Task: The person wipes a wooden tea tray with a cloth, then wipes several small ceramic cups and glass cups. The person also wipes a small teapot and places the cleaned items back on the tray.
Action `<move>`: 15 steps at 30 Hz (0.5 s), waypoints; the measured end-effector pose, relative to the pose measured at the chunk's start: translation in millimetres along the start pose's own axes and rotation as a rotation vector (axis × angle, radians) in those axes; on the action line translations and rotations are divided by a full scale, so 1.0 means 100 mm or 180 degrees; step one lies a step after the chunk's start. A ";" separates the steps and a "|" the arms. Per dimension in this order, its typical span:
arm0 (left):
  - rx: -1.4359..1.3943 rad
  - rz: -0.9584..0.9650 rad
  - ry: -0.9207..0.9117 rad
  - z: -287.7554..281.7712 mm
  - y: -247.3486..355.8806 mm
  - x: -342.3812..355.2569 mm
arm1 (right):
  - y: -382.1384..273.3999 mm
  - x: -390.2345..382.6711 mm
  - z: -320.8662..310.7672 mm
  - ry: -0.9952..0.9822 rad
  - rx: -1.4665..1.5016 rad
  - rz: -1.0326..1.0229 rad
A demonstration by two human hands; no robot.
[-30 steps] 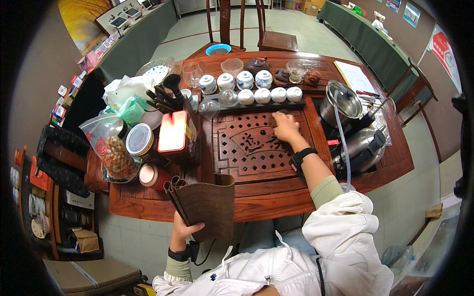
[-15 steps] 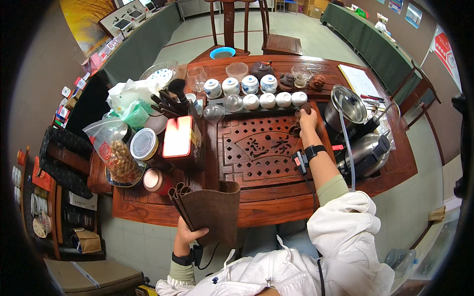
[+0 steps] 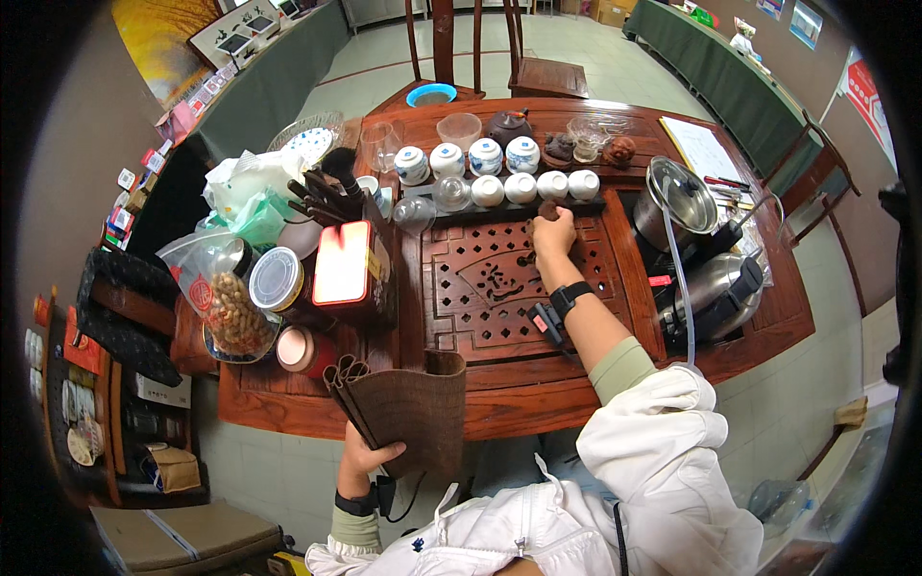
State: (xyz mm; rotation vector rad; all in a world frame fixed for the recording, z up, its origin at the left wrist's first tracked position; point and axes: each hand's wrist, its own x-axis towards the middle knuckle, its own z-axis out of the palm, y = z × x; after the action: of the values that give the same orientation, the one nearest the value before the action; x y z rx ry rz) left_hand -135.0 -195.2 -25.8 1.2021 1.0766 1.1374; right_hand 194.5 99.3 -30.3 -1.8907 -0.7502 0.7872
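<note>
Below the table's front edge, my left hand (image 3: 370,453) is closed on a partly rolled brown woven mat (image 3: 408,408), which hangs with several folds at its top. My right hand (image 3: 554,237) presses fingers together around a small, crumpled, dark brown cloth (image 3: 546,208), mostly hidden under the hand. It rests on the carved, perforated wooden tea tray (image 3: 480,326), near the tray's back edge. Just behind stands a row of small white cups (image 3: 521,187), turned upside down. Blue-and-white lidded jars (image 3: 485,156) line up behind them, with glass cups (image 3: 451,194) at the left.
A steel kettle (image 3: 725,298) and a lidded steel pot (image 3: 682,197) with a hose stand right of the tray. At left are a red-topped box (image 3: 343,264), a lidded jar (image 3: 279,278), a bag of nuts (image 3: 235,312) and a brush holder with tools (image 3: 327,197). Papers (image 3: 701,149) lie far right.
My right hand has slid leftward along the back of the tray with the brown cloth, from its right edge. My left hand and the mat have stayed nearly still.
</note>
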 end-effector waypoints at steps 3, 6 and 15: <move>0.0107 0.0124 0.0000 -0.01 -0.04 0.02 | 0.03 -0.04 0.09 -0.0266 -0.0272 -0.0084; 0.0095 0.0182 0.0012 -0.01 -0.06 0.02 | 0.08 -0.04 0.12 -0.0789 -0.0074 -0.0335; -0.0048 0.0168 0.0137 0.01 -0.07 0.00 | -0.16 -0.01 -0.55 -0.0318 -0.0465 -0.0615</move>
State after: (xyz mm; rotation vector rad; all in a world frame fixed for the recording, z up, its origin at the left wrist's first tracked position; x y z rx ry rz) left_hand -133.6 -195.0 -32.8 1.2053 1.0723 1.2149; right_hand 233.8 76.4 4.6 -1.8831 -1.0608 0.7251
